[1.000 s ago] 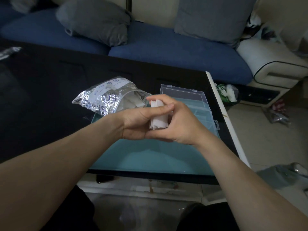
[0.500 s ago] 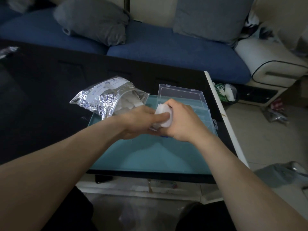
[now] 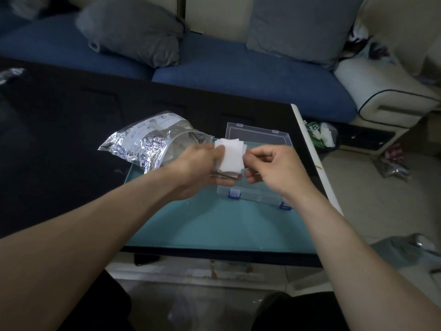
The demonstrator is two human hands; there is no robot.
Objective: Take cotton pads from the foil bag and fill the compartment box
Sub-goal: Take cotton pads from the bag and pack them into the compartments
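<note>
Both hands meet above the box (image 3: 256, 187), a clear plastic case with blue latches on its near edge and its lid standing open at the far side. The box sits on a teal mat (image 3: 214, 225) that covers the near right part of the dark table (image 3: 59, 139).

The left hand (image 3: 198, 168) has its grip closed on a small stack of white pads (image 3: 230, 155), thumb pressed on the front face and the other fingers behind; the stack is fanned, with corners of several pads showing at the top. The right hand (image 3: 274, 168) is just right of the stack, its grip pinched at the right edge of the front pad, thumb and forefinger together. The pads hang over the far half of the box, clear of its compartments. How much the compartments hold cannot be told, since the hands cover most of them.

The bag (image 3: 148, 144) lies on its side just left of the box, partly on the mat's far left corner, with its open mouth facing the box and the left hand in front of it.
</note>
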